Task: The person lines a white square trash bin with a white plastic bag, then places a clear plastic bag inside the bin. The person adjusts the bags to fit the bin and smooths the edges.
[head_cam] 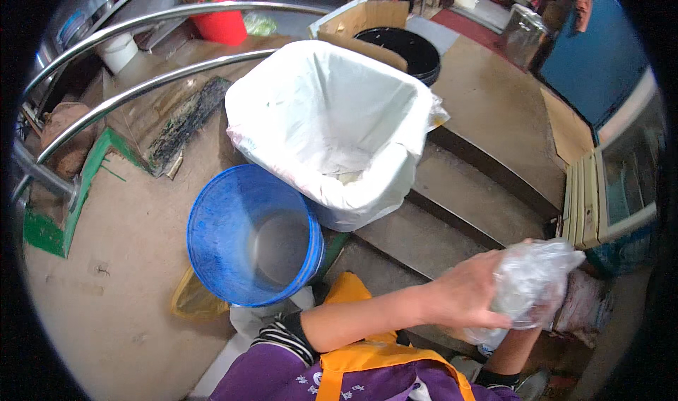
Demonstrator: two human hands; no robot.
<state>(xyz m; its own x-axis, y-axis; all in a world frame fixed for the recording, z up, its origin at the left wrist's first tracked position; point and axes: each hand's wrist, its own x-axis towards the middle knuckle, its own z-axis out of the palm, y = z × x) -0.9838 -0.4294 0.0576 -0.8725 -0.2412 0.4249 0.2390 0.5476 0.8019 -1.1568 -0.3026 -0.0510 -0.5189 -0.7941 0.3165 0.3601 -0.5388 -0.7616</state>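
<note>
My left hand (469, 292) grips a crumpled clear plastic bag (532, 279) at the lower right. Behind and below the bag, my right hand (551, 303) is mostly covered by the plastic, so its fingers are hard to make out. A large bin lined with a white plastic bag (328, 99) stands open before me, with a little pale matter at its bottom. Against its near left side is a blue plastic bucket (249, 236), tilted in view, its grey bottom showing. A yellow plastic bag (196, 297) lies beside the bucket.
Concrete steps (466, 189) run along the right of the bin. A metal handrail (159, 14) curves across the upper left. Behind the bin are a black round tub (402, 48) and a cardboard box (384, 14). A red bucket (220, 22) stands beyond the rail; a blue door (598, 56) is at the right.
</note>
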